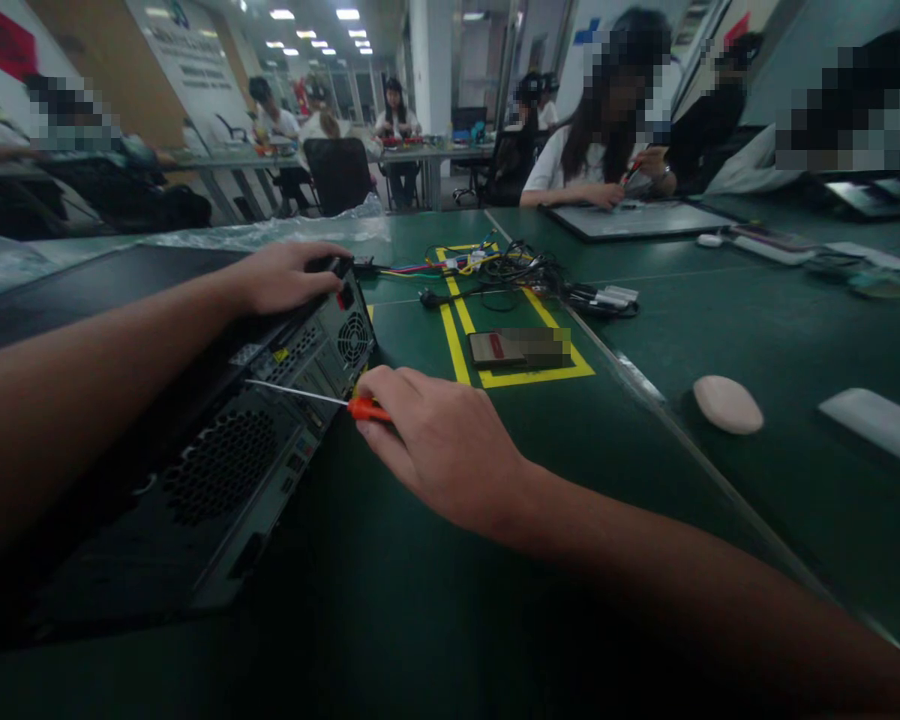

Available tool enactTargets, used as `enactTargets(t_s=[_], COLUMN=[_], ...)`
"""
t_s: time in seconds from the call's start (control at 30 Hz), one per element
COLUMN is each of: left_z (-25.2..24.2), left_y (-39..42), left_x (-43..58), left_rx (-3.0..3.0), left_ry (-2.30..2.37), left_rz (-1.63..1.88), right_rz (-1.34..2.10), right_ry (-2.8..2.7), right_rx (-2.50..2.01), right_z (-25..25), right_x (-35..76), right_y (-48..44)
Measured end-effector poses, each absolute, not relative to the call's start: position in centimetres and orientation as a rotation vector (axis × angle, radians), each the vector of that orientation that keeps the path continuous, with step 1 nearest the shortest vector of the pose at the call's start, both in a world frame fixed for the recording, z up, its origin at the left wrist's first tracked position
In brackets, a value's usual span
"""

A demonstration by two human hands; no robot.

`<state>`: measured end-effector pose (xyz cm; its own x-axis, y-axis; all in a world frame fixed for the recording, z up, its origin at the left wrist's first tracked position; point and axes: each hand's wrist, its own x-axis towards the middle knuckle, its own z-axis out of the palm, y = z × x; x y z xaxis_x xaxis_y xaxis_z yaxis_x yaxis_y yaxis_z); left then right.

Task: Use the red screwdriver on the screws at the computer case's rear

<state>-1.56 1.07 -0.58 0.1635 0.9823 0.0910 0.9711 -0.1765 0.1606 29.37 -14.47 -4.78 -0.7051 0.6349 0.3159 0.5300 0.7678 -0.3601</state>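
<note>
A black computer case point(105, 280) lies at the left, its grey rear panel with vents and ports turned toward the right. My left hand point(292, 275) grips its far top corner, fingers over the edge and thumb near the power socket. In my right hand point(442, 440) is a screwdriver point(364, 408), closed fingers around its orange handle. The thin metal shaft points left along the rear panel, its tip close to the panel's upper edge by the slots. Whether the tip touches a screw is too small to tell.
Beyond the case lies a tangle of cables point(525, 268). A phone point(506, 348) sits inside yellow tape point(456, 345) on the green table point(607, 460). A pale mouse point(727, 404) and a white bar point(881, 425) lie right. Across the table, a person point(570, 165) works on a flat panel point(645, 222).
</note>
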Motion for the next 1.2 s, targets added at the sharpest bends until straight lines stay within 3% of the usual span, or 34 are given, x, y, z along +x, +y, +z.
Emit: enactTargets(t_s=[1.2], left_z=[-2.2], left_y=[2.4], left_x=[-3.2], left_rx=[2.331], left_ry=[1.914], left_rz=[0.488], right_rz=[0.357], right_ry=[-2.548], right_rx=[-0.897], right_z=[-4.7], right_x=[29.3], right_y=[-14.4])
